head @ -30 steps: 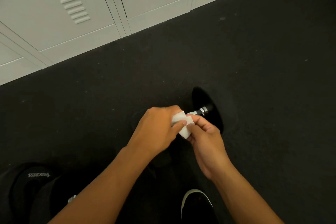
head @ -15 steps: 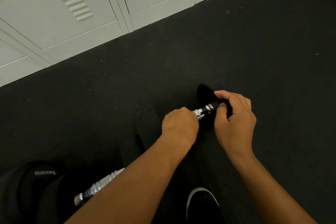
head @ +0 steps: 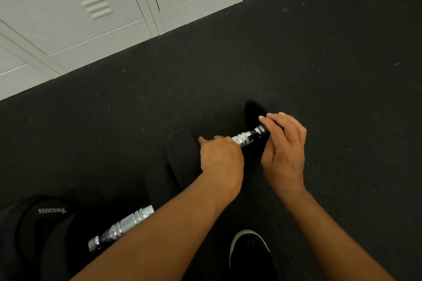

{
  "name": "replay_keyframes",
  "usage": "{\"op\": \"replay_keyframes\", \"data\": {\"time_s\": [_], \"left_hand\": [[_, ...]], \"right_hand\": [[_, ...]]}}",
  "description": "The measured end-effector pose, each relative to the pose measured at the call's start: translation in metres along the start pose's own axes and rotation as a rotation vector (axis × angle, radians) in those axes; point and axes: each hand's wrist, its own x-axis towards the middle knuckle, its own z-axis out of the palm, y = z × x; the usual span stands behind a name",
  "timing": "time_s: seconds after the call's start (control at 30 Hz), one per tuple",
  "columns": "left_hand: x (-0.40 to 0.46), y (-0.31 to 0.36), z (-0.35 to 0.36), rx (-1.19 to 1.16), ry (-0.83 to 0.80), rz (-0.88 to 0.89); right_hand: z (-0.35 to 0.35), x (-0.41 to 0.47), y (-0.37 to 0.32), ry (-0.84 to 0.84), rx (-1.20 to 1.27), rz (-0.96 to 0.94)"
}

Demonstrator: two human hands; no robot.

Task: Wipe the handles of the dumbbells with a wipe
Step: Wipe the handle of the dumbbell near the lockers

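Nearest the person, the toe of a black shoe (head: 250,255) with a pale rim rests on the dark rubber floor (head: 342,75). To its left lies one dumbbell, its chrome handle (head: 122,227) bare and slanting up toward the right, with a black weight head (head: 34,230) printed with pale lettering at the lower end. Beyond it sits a second dumbbell (head: 182,155), angled the same way. The left hand (head: 222,159) is curled shut around the near part of its handle (head: 245,138), covering it; I cannot see the wipe. The right hand (head: 285,148) is loosely open, fingers resting at the far collar and black end without clasping it. Farthest back, pale grey lockers (head: 91,18) with vent slots line the wall.
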Motion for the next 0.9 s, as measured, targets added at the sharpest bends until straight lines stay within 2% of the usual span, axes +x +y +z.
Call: {"op": "replay_keyframes", "data": {"time_s": [0.1,0.17,0.27,0.37,0.43,0.53,0.7,0.77,0.9], "left_hand": [[0.009,0.014,0.005,-0.132,0.257,0.130],[0.011,0.022,0.012,-0.151,0.360,0.225],[0.009,0.018,0.013,-0.093,0.322,0.147],[0.005,-0.001,0.008,0.027,0.095,0.017],[0.004,-0.010,0.009,0.097,0.030,0.005],[0.004,-0.006,0.004,-0.039,0.085,0.027],[0.009,0.014,0.007,-0.271,0.316,0.163],[0.009,0.014,0.016,-0.267,0.373,0.184],[-0.002,0.005,0.018,-0.165,0.338,0.132]], "right_hand": [[-0.001,0.000,0.003,-0.003,-0.036,-0.038],[-0.001,0.000,0.005,-0.004,-0.054,-0.066],[-0.001,-0.001,0.006,-0.004,-0.053,-0.063],[-0.001,-0.001,0.005,0.003,-0.026,-0.051],[-0.002,-0.001,0.004,0.007,-0.012,-0.049],[-0.001,0.000,0.003,0.004,-0.012,-0.045],[-0.002,-0.001,0.004,-0.025,-0.038,-0.030],[-0.005,0.000,0.001,-0.047,-0.017,-0.007],[-0.021,-0.010,-0.017,-0.064,0.067,0.074]]}}
